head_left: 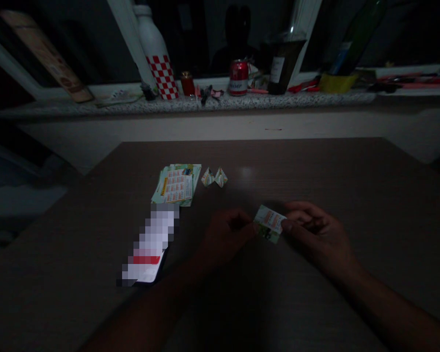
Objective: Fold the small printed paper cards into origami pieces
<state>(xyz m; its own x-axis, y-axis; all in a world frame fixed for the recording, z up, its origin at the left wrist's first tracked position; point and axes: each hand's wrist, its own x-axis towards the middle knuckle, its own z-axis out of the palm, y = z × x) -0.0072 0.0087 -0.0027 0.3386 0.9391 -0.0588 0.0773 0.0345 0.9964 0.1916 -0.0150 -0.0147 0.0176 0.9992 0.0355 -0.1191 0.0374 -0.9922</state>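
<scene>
A small printed paper card (269, 223), green and white with orange number grids, is held above the table between both hands. My left hand (230, 232) pinches its left edge with thumb and finger. My right hand (317, 232) grips the opposite edge, thumb on top. The card looks folded, though the dim light hides its exact creases. Beyond my left hand stand two small folded paper pieces (214, 177) with pointed tips. A stack of similar printed cards (176, 185) lies to their left. Nearer to me is a lit phone (150, 244), its screen blurred out.
The brown table (333, 166) meets a wall below a stone windowsill (209, 101). Along the sill stand a red-checked white bottle (157, 58), a red can (238, 78), a dark labelled container (280, 66) and a green bottle (361, 36).
</scene>
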